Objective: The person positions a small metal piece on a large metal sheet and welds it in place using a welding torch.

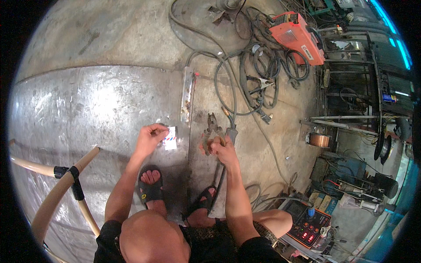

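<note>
My left hand [149, 139] is closed in a pinch at the edge of a small white packet [170, 142] with red and blue print, above the steel sheet. My right hand [225, 150] is wrapped round a worn, brownish metal welding clamp [212, 128], its jaws pointing away from me. Right beside that hand is a dark grey cable handle [230, 134]; I cannot tell whether the fingers touch it. A metal angle bar [187, 94] lies along the sheet's right edge, beyond the hands.
The steel sheet [87, 105] covers the floor at left. Tan pipe railing [57, 197] stands at near left. Coiled black cables [263, 65] lie by an orange welding machine [298, 38] at far right. A control box [307, 223] with a lit display and a copper wire spool [319, 140] are at right.
</note>
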`<control>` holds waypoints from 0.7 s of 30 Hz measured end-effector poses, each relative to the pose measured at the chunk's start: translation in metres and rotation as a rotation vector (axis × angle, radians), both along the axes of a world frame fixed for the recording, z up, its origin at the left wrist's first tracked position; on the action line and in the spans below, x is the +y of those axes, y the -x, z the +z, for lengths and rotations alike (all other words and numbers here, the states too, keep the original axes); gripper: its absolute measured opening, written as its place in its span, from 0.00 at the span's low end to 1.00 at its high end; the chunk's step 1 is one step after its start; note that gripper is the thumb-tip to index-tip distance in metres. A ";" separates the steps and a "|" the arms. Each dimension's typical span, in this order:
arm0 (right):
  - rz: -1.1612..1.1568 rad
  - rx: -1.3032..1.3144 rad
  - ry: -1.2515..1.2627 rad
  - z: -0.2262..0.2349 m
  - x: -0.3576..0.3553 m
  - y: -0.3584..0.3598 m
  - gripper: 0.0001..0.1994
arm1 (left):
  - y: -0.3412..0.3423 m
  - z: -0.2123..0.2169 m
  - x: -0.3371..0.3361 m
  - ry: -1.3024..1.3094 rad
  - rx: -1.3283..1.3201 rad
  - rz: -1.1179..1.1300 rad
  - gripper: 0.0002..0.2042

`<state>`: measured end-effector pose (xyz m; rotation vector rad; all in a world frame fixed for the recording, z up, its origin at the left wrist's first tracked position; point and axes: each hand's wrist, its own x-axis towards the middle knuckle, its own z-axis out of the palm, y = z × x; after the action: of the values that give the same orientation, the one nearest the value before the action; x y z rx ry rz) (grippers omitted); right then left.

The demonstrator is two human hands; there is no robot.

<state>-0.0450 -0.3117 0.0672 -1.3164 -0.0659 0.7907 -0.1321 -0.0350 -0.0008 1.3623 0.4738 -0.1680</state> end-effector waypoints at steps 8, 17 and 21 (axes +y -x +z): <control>-0.018 0.029 -0.014 0.000 -0.001 -0.002 0.19 | -0.002 0.004 -0.001 0.029 0.007 -0.006 0.05; 0.080 0.040 0.030 0.013 0.001 -0.006 0.17 | -0.002 0.004 0.000 0.009 0.039 -0.016 0.05; 0.056 0.044 0.079 -0.004 -0.008 -0.001 0.14 | 0.000 0.006 0.001 0.000 0.020 -0.014 0.06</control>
<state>-0.0440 -0.3198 0.0629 -1.3755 -0.0372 0.8773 -0.1324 -0.0338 0.0048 1.3649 0.4813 -0.1937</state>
